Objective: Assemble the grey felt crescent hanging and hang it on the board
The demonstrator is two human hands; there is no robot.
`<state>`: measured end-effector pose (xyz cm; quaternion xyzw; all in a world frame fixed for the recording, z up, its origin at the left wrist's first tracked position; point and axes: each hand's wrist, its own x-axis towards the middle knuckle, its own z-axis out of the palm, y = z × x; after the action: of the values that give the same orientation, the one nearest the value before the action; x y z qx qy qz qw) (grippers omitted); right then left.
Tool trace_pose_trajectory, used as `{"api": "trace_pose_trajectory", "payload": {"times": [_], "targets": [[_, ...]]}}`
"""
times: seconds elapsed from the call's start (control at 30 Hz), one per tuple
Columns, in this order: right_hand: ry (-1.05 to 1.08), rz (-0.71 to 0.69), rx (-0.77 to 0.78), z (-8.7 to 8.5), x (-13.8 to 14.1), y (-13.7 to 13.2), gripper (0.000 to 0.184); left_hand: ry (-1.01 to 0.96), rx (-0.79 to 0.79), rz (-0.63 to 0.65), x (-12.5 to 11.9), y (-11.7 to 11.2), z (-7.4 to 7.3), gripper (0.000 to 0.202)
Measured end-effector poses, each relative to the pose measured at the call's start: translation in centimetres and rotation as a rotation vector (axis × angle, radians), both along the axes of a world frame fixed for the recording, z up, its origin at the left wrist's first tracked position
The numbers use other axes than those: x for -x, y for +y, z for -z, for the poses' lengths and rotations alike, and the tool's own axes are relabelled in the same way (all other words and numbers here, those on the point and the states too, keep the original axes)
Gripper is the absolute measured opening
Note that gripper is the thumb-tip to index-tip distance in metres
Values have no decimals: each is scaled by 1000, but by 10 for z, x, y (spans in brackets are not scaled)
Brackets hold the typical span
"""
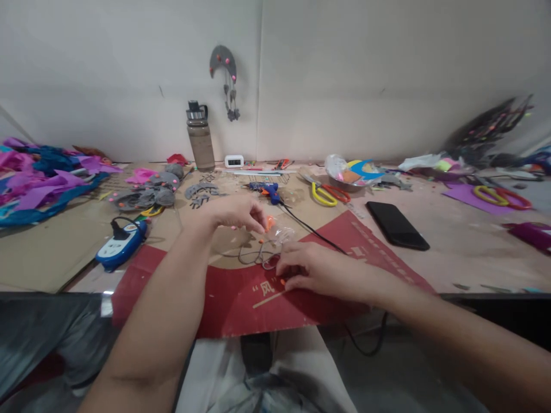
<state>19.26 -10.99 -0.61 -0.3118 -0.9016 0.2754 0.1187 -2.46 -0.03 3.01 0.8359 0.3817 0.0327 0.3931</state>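
while the left fingers (259, 218) pinch together beside orange pieces (270, 222), the right fingers (297, 281) — curled — clamp an orange bit (283, 281).

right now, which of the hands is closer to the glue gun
The left hand, just this side of the blue glue gun; the right hand is farther away, over the red sheet.
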Motion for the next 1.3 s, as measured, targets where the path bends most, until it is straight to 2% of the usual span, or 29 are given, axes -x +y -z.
{"api": "trace_pose_trajectory", "payload": {"times": [0.13, 0.3, 0.43, 0.57, 0.67, 0.77, 0.87, 0.97, 1.03, 1.17, 1.3], "targets": [[7, 0, -6, 5, 3, -1, 12, 218, -65, 89, -8, -3, 5, 25], [67, 36, 20, -13, 6, 11, 8, 339, -203, 90, -17, -10, 6, 19], [280, 195, -48, -30, 16, 46, 9, 323, -252, 93, -19, -10, 10, 17], [476, 330, -64, -34, 36, 94, 8, 275, -249, 89, -12, -6, 10, 16], [628, 429, 27, -25, 53, 125, 6, 167, -239, 52, 1, -1, 4, 14], [681, 480, 92, -6, 67, 145, 9, 38, -182, -85, 16, 6, -4, 12], [645, 474, 97, 15, 75, 152, 11, -41, -215, -219, 24, 10, -9, 13], [549, 425, 31, 29, 77, 152, 7, -57, -268, -324, 26, 12, -8, 21], [514, 374, -31, 34, 75, 152, 7, -104, -251, -314, 25, 13, -7, 22], [502, 335, -116, 38, 74, 153, 13, -270, -108, -233, 23, 13, -4, 13], [470, 376, -149, 34, 76, 154, 13, -344, -36, -278, 23, 14, -3, 15]]}}
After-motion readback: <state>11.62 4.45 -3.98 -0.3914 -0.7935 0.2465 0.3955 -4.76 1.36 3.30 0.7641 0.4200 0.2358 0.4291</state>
